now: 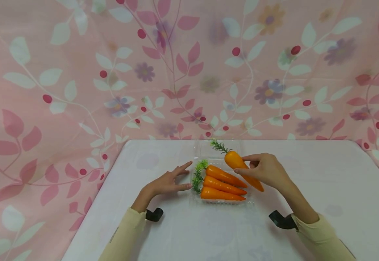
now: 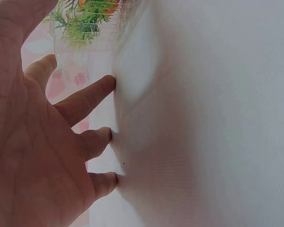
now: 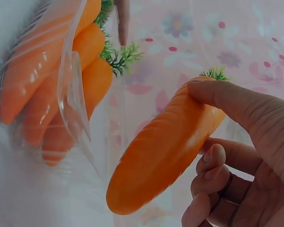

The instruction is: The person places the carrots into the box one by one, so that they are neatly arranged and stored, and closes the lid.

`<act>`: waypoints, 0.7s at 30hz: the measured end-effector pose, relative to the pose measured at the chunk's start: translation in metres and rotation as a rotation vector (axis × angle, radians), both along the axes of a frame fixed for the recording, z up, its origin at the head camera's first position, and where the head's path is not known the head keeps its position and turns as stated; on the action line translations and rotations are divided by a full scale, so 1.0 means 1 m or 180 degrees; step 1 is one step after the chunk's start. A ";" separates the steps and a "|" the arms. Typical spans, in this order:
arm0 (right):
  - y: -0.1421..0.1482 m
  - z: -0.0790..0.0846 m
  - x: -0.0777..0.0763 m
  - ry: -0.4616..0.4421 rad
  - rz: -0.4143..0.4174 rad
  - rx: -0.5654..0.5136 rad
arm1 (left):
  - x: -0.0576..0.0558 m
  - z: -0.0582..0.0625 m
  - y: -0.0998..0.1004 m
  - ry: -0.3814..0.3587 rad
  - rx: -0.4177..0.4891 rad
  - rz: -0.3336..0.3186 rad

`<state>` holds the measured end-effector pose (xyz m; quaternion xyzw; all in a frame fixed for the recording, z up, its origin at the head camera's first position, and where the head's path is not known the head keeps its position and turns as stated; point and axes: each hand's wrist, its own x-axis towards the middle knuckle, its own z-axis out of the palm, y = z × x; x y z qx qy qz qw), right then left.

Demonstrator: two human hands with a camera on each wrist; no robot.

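My right hand (image 1: 267, 169) pinches one orange carrot (image 3: 165, 146) between thumb and fingers, its green leafy top pointing up and left. It hangs over the right side of a clear plastic box (image 1: 222, 202). Inside that box lie three more carrots (image 1: 223, 186), side by side, with their green tops (image 1: 197, 177) at the left end. My left hand (image 1: 168, 183) is spread beside the box's left side, thumb near the green tops. In the left wrist view, fingertips (image 2: 109, 82) rest on the white table and the hand holds nothing.
The box's clear lid (image 1: 205, 148) stands open at the back. A white table (image 1: 189, 235) lies under everything. Behind it hangs a pink floral cloth (image 1: 189, 72). Black bands with small mounts (image 1: 155, 214) sit at both wrists.
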<state>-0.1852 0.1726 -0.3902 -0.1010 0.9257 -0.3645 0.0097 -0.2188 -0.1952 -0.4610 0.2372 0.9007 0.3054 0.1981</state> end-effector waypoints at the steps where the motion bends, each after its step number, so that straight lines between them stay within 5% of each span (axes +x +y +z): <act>1: -0.002 0.000 0.000 -0.0006 0.0011 -0.0003 | 0.000 0.000 0.000 0.0002 0.0002 -0.0001; 21: -0.035 -0.015 -0.005 -0.0083 0.0454 -0.0099 | 0.001 0.001 0.000 0.0025 -0.0017 -0.0042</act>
